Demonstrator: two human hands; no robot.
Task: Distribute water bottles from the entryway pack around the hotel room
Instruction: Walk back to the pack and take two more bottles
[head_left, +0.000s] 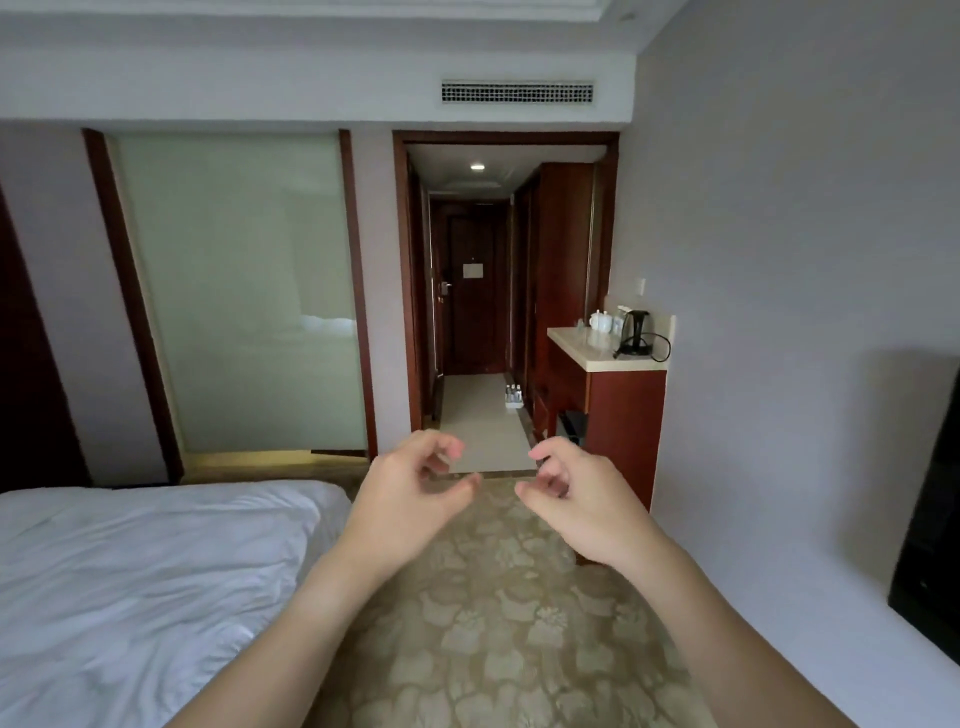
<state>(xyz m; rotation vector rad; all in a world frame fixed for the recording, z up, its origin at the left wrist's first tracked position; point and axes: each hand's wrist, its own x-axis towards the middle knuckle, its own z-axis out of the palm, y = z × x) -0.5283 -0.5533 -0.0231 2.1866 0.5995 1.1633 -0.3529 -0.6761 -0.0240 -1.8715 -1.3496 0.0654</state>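
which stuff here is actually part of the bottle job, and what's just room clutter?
Belongs to the job:
- pack of clear plastic water bottles on the pale tiled entryway floor
- left hand and right hand, both empty, fingers loosely curled

Just lying about:
- black electric kettle on the beige stone counter
- white ceramic cups beside it
- white-sheeted bed

Left hand (410, 493), right hand (576, 499) raised forward, fingers loosely curled, empty.
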